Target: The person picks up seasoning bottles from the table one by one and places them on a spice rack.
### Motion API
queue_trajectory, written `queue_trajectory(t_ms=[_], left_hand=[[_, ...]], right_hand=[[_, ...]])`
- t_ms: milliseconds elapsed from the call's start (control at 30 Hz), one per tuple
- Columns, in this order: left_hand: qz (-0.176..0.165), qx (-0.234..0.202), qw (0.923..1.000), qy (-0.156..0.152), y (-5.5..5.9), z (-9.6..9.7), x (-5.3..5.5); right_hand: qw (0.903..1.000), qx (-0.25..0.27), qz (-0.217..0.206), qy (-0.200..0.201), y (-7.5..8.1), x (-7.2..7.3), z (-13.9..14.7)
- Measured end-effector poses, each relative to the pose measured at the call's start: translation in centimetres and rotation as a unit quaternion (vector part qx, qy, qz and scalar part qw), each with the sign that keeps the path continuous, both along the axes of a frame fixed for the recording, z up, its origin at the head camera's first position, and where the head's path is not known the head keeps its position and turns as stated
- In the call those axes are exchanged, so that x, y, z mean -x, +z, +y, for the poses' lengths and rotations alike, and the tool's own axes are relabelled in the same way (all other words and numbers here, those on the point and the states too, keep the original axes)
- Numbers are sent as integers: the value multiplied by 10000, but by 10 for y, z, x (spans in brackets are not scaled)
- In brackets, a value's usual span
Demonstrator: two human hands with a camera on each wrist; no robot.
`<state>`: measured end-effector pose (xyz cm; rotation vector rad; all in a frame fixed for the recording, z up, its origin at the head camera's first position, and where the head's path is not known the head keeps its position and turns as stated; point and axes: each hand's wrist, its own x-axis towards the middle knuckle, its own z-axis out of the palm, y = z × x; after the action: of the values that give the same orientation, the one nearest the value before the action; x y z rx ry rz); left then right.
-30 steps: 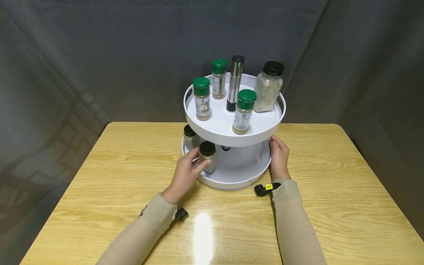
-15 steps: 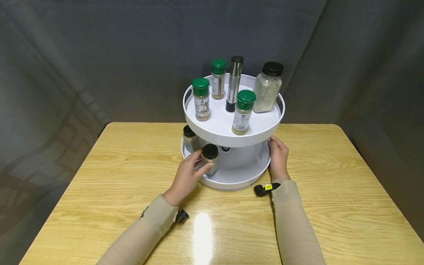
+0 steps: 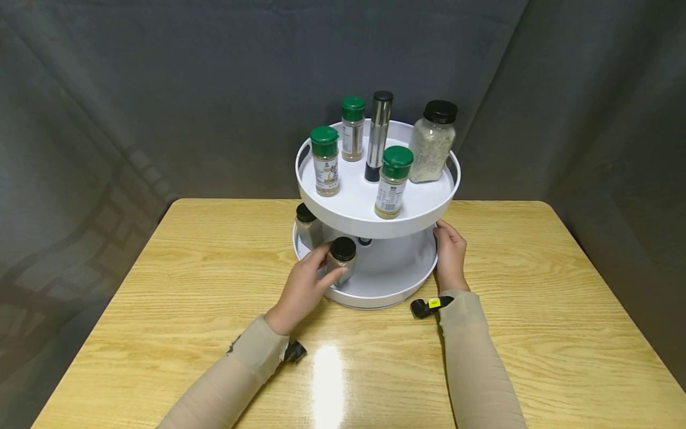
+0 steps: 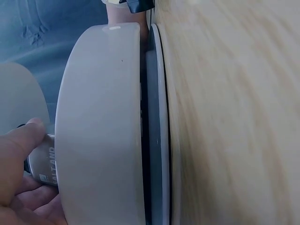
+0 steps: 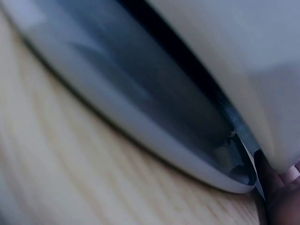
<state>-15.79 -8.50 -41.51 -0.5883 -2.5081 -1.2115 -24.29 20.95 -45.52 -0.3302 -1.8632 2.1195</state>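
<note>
My left hand (image 3: 304, 288) grips a black-lidded spice jar (image 3: 343, 250), thumb on the near side and fingers behind it. That jar stands upright at the front left of the lower tier (image 3: 399, 268) of a white two-tier turntable. Lettering on its label (image 4: 51, 164) shows in the left wrist view, just over the tier's wall. My right hand (image 3: 451, 256) holds the lower tier's right rim; in the right wrist view its fingers curl at the tray's edge. A second black-lidded jar (image 3: 308, 229) is behind the gripped one, partly hidden by the upper tier.
On the upper tier (image 3: 370, 226) stand several green-capped spice bottles (image 3: 390, 190), a tall silver-and-black cylinder (image 3: 379, 134) and a large black-lidded jar (image 3: 434, 149). Another small dark-topped item (image 3: 365, 241) peeks out beneath it. The turntable rests on a wooden table (image 3: 225, 262) before a grey curtain.
The gripped jar has shifted slightly right and toward me along the lower tier, with my left hand following. My right hand stays at the rim.
</note>
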Motion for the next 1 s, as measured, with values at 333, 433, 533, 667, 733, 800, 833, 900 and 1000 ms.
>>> queue_trajectory(t_ms=[333, 433, 533, 667, 733, 800, 833, 900, 1000], left_hand=[[-61, 64, 10000, 8, -1, 0, 0], [-125, 76, 9999, 10, 0, 0, 0], [-218, 64, 9997, 6, 1, 0, 0], [-314, 63, 9995, 31, 2, 1, 0], [-338, 85, 9994, 48, 2, 0, 0], [-332, 129, 9993, 65, 2, 0, 0], [-337, 152, 9993, 69, 2, 0, 0], [-347, 194, 9992, 63, 2, -1, 0], [-368, 254, 9990, 49, 1, -2, 1]], right_hand=[[9999, -126, 7, 13, 2, -2, -1], [10000, -87, 3, 4, 3, -2, -2], [10000, -49, 11, -32, 3, -3, -2], [10000, -18, 41, -44, 3, -3, -2], [10000, -17, 50, -29, 3, -3, -2], [10000, -37, 50, -23, 3, -3, -2], [10000, -36, 47, -31, 3, -3, -2], [10000, -36, 46, -39, 3, -3, -2], [9999, -43, 65, -66, 2, -2, -1]])
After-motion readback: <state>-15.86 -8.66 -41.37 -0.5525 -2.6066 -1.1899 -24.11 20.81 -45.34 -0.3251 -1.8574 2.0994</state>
